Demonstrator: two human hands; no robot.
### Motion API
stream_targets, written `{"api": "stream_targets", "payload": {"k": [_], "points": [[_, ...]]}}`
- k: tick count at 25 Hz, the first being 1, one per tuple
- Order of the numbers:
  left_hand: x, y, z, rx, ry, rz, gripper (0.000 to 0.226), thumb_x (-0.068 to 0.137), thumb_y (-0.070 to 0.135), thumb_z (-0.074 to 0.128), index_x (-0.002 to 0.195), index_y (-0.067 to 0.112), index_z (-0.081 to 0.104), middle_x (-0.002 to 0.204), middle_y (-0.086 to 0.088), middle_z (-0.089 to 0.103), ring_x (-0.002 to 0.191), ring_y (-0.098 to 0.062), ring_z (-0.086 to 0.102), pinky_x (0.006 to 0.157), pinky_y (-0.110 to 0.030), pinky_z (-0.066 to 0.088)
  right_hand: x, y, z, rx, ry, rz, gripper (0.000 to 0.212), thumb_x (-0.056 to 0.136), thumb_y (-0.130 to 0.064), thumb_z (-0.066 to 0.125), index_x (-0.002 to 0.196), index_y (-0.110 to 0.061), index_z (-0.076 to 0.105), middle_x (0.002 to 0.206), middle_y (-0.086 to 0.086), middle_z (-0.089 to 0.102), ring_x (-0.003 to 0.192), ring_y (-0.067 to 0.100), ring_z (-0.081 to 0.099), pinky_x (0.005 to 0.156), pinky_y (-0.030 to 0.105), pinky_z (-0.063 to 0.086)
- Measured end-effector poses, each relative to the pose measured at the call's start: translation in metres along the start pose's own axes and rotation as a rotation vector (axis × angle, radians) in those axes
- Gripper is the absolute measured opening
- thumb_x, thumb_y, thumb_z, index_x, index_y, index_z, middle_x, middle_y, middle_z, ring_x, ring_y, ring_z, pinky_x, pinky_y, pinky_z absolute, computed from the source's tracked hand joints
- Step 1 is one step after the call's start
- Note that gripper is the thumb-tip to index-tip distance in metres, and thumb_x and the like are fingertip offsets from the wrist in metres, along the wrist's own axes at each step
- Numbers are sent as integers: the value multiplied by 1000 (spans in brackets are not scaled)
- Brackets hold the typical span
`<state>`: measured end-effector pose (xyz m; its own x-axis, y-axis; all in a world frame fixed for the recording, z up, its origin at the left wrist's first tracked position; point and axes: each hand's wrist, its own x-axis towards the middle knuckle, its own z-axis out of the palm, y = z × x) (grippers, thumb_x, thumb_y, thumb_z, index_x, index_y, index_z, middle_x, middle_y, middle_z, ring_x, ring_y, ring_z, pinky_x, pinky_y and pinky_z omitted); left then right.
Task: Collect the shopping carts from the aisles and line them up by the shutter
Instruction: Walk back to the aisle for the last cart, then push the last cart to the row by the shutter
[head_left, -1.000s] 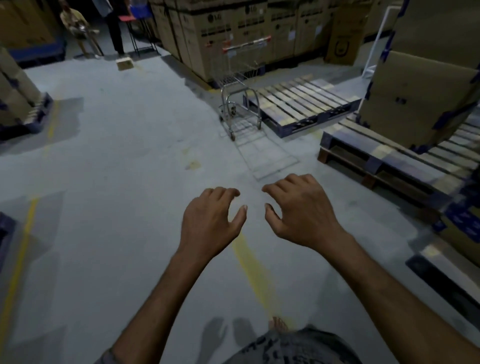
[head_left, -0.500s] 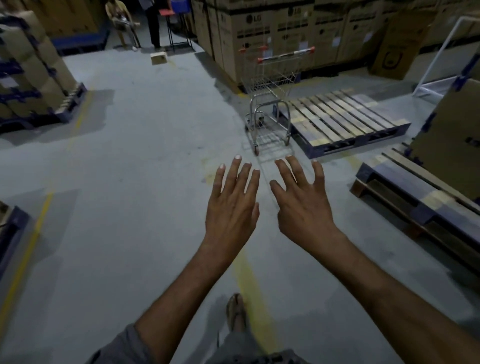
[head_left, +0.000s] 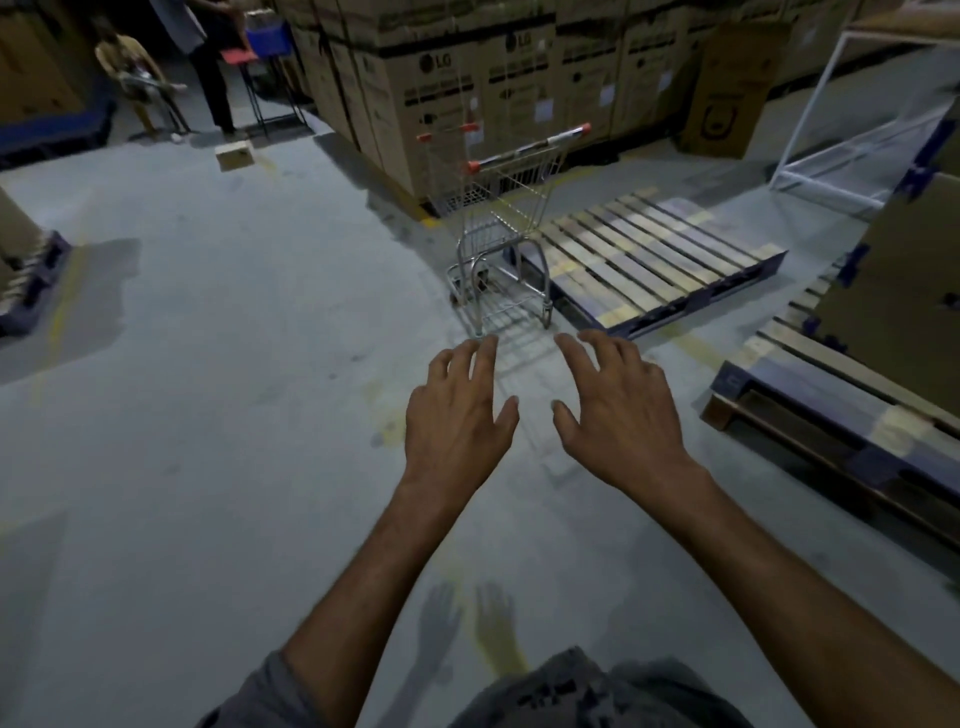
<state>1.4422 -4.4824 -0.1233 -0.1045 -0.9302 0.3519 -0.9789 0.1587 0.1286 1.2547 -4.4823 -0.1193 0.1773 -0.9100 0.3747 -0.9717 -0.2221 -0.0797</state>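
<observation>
A wire shopping cart (head_left: 506, 228) with orange corner caps stands on the grey floor ahead, beside a wooden pallet. Its handle bar faces away to the right. My left hand (head_left: 460, 410) and my right hand (head_left: 615, 410) are both stretched out in front of me, palms down, fingers spread and relaxed, holding nothing. Both hands are short of the cart's low front end and do not touch it.
An empty pallet (head_left: 654, 262) lies right of the cart, and another pallet (head_left: 831, 415) with a big carton sits at the right. Stacked cartons (head_left: 457, 88) stand behind the cart. Two people (head_left: 171, 67) are far back left, near a small box (head_left: 235, 155). A white frame (head_left: 831, 104) stands back right.
I have come closer to the cart, which now looks larger. My hands went from curled to spread fingers and stay stretched toward it.
</observation>
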Motion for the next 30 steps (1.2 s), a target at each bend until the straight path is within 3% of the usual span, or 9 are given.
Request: {"api": "stream_targets", "payload": {"k": [4, 7, 11, 16, 19, 21, 23, 27, 30], "points": [[77, -15, 32, -57, 1, 21, 73, 95, 50, 57, 157, 27, 27, 153, 1, 43, 137, -22, 43, 74, -37, 56, 78, 16, 37, 88, 15, 52, 83, 90, -48, 64, 158, -26, 21, 153, 8, 39, 132, 29, 44, 93, 49, 52], [142, -21, 64, -62, 1, 49, 75, 96, 47, 58, 159, 34, 19, 159, 4, 35, 137, -20, 42, 68, -35, 56, 142, 44, 71, 104, 15, 41, 86, 90, -47, 64, 159, -28, 15, 153, 8, 39, 131, 30, 47, 98, 51, 49], [239, -22, 110, -70, -6, 31, 82, 95, 44, 61, 160, 38, 12, 162, 5, 27, 139, -20, 39, 67, -37, 57, 236, 90, 119, 120, -2, 17, 84, 89, -43, 66, 158, -29, 19, 153, 6, 37, 129, 30, 48, 100, 50, 45], [368, -27, 154, -41, 38, -1, 84, 93, 41, 65, 160, 35, 16, 163, 4, 28, 142, -20, 38, 68, -36, 60, 363, 144, 158, 96, -3, -77, 79, 90, -45, 67, 155, -27, 27, 155, 5, 36, 138, 28, 39, 105, 50, 42], [437, -34, 181, -39, 55, -23, 84, 94, 49, 61, 162, 32, 13, 165, 2, 27, 147, -22, 33, 87, -41, 56, 435, 166, 180, 89, 7, -86, 77, 93, -59, 57, 157, -29, 25, 161, 8, 30, 148, 30, 27, 114, 58, 31], [478, -42, 202, -17, 56, -20, 83, 95, 56, 55, 162, 30, 14, 165, 0, 29, 150, -23, 29, 106, -44, 44, 477, 177, 200, 91, 9, -75, 77, 95, -67, 47, 158, -31, 22, 165, 8, 25, 152, 30, 20, 118, 60, 24], [518, -50, 224, -20, 61, -14, 81, 96, 57, 51, 162, 28, 15, 165, 0, 29, 153, -23, 24, 116, -46, 34, 518, 185, 221, 115, 7, -68, 76, 96, -71, 42, 159, -32, 22, 165, 7, 24, 153, 29, 17, 119, 61, 22], [611, -78, 269, -90, 51, 19, 81, 97, 58, 48, 163, 28, 12, 168, 1, 23, 155, -23, 18, 119, -47, 29, 605, 199, 268, 182, 0, -55, 76, 96, -73, 40, 158, -32, 23, 163, 5, 25, 151, 29, 22, 115, 63, 28], [690, -105, 297, -215, 29, 2, 88, 94, 56, 55, 163, 33, 5, 166, 0, 26, 148, -26, 36, 107, -49, 46, 674, 210, 300, 259, -3, -20, 78, 94, -77, 35, 158, -35, 18, 162, 3, 26, 149, 28, 26, 113, 60, 34]]}}
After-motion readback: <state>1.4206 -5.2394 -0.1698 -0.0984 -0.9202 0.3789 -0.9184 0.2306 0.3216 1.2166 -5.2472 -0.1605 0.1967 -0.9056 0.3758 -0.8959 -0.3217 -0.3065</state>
